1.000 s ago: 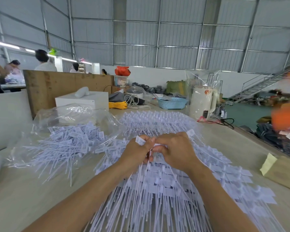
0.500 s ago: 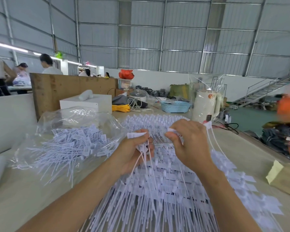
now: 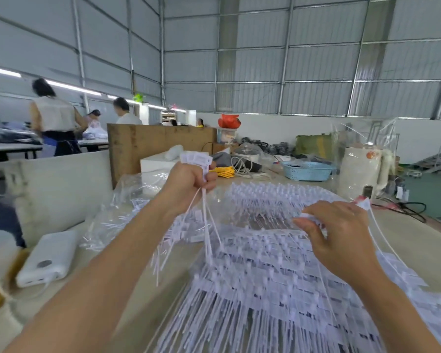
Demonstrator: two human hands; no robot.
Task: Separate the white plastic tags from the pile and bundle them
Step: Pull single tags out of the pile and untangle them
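A wide pile of white plastic tags covers the table in front of me. My left hand is raised above the pile's left side and grips a small bunch of white tags; their flat heads stick up above my fist and their thin tails hang down towards the pile. My right hand hovers low over the pile's right side and pinches a few white tags, whose tails trail down past my wrist.
A clear plastic bag with more tags lies to the left. A white power bank sits at the near left. A blue basket, a white kettle and cables stand at the back. People work at far tables on the left.
My hands have moved apart. The left hand rose up and to the left with its bunch of tags. The right hand swung out to the right. The camera turned left.
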